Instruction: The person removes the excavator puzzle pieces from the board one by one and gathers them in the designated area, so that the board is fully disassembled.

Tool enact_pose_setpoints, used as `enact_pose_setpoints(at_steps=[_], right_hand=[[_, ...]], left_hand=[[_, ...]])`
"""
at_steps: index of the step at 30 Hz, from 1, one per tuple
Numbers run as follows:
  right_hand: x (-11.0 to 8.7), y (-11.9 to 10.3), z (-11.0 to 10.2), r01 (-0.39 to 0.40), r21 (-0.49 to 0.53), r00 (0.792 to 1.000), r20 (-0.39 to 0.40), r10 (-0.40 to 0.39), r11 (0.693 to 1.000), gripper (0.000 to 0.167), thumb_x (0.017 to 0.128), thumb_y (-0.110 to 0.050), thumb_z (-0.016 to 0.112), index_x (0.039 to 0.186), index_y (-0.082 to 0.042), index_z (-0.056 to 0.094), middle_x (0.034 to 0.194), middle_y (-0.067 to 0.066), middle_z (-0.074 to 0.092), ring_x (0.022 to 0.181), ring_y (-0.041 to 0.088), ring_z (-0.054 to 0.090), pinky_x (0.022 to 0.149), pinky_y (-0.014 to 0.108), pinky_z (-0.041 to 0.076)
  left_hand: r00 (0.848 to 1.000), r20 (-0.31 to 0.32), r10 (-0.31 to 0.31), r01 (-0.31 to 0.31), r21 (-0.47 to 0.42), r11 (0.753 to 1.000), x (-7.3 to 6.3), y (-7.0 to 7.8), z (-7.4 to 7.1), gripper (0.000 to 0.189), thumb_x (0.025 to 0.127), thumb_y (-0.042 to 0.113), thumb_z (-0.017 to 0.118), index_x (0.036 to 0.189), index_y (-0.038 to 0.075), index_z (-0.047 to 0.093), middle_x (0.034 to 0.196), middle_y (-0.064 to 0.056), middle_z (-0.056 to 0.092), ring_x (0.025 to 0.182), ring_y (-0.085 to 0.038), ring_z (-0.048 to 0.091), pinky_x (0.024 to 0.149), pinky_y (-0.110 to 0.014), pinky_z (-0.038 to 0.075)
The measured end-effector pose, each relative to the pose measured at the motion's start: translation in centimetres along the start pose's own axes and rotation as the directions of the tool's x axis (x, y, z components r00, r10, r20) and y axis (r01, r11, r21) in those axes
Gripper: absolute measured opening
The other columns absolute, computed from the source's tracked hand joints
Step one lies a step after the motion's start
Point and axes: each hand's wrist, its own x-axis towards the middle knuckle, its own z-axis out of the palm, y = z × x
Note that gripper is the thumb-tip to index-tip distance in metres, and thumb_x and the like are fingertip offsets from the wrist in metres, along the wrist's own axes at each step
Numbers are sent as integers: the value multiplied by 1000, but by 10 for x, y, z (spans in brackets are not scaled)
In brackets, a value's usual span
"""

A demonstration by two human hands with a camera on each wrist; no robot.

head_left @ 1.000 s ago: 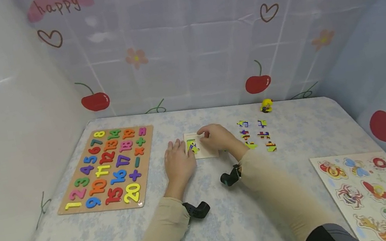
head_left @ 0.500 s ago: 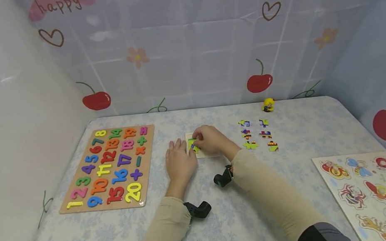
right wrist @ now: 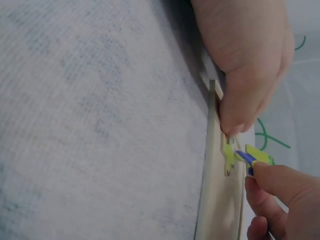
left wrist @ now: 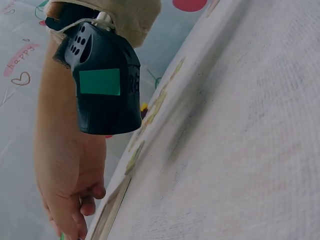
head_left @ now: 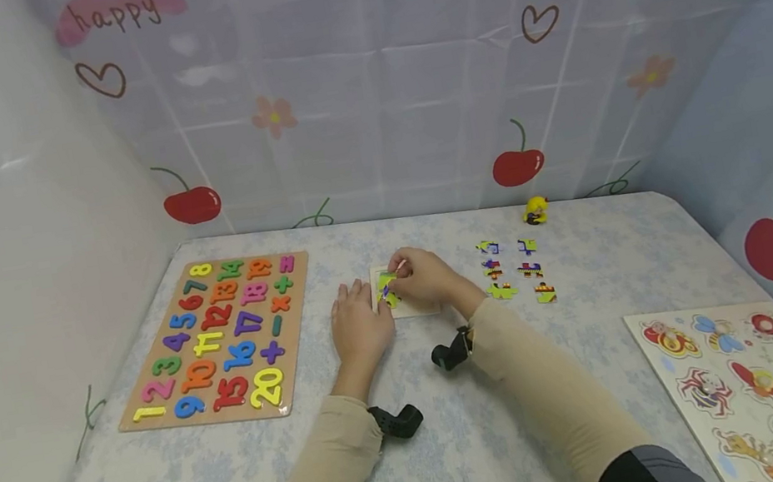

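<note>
A small wooden puzzle tray lies on the table between my hands. My left hand rests at its left edge with the fingers fairly straight. My right hand is over the tray and pinches a yellow-green and blue jigsaw piece between thumb and finger, as the right wrist view shows. That piece is tilted just above the tray. Another yellow-green piece sits in the recess, beside the left fingertips. The left wrist view shows the right hand from the side; the pinched piece is mostly hidden there.
Several loose jigsaw pieces lie in two columns right of the tray. Behind them stands a small yellow figure. A number board lies at left, an insect picture board at front right.
My right hand has moved left and slightly down from the tray's upper middle to the recess, bringing the pinched jigsaw piece there. My left hand has stayed at the tray's left edge.
</note>
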Motion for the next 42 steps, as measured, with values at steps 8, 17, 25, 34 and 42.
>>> enact_pose_setpoints(at_steps=[8, 17, 25, 34, 42], right_hand=[[3, 16, -32, -91, 25, 992, -85, 93, 995, 19, 97, -25, 65, 113, -19, 59, 103, 6, 64, 82, 23, 58, 64, 32, 48], [-2, 58, -72, -213, -18, 965, -159, 208, 977, 22, 99, -24, 61, 119, -16, 58, 111, 10, 63, 92, 27, 57, 70, 34, 49], [0, 62, -74, -235, -87, 957, -193, 215, 968, 21, 99, -20, 60, 119, -12, 59, 109, 12, 64, 92, 26, 58, 74, 35, 49], [-2, 52, -71, -286, -218, 945, -223, 238, 933, 24, 99, -20, 60, 120, -10, 58, 110, 12, 65, 92, 26, 59, 78, 37, 49], [3, 55, -66, -241, -438, 957, -257, 136, 866, 23, 95, -21, 66, 114, -9, 62, 109, 12, 67, 94, 30, 58, 83, 45, 52]], left_hand=[[1000, -1, -8, 8, -10, 1000, 0, 1, -1, 49, 98, 29, 55, 140, 6, 56, 153, -11, 47, 150, -32, 29, 124, -48, 22], [1000, 7, 14, -14, 6, 1000, -2, 0, 0, 49, 99, 30, 52, 142, 6, 55, 154, -11, 46, 150, -32, 29, 124, -48, 22], [1000, 13, 12, -12, 8, 1000, -2, 0, 0, 49, 100, 30, 51, 142, 7, 54, 155, -10, 45, 151, -32, 28, 125, -48, 21], [1000, 14, 23, -24, 14, 1000, -3, 0, 0, 49, 100, 30, 51, 143, 6, 54, 155, -11, 45, 151, -32, 29, 125, -48, 21], [1000, 14, 19, -19, 20, 1000, -2, -1, 2, 49, 100, 30, 51, 143, 7, 53, 156, -10, 44, 151, -31, 27, 125, -48, 20]])
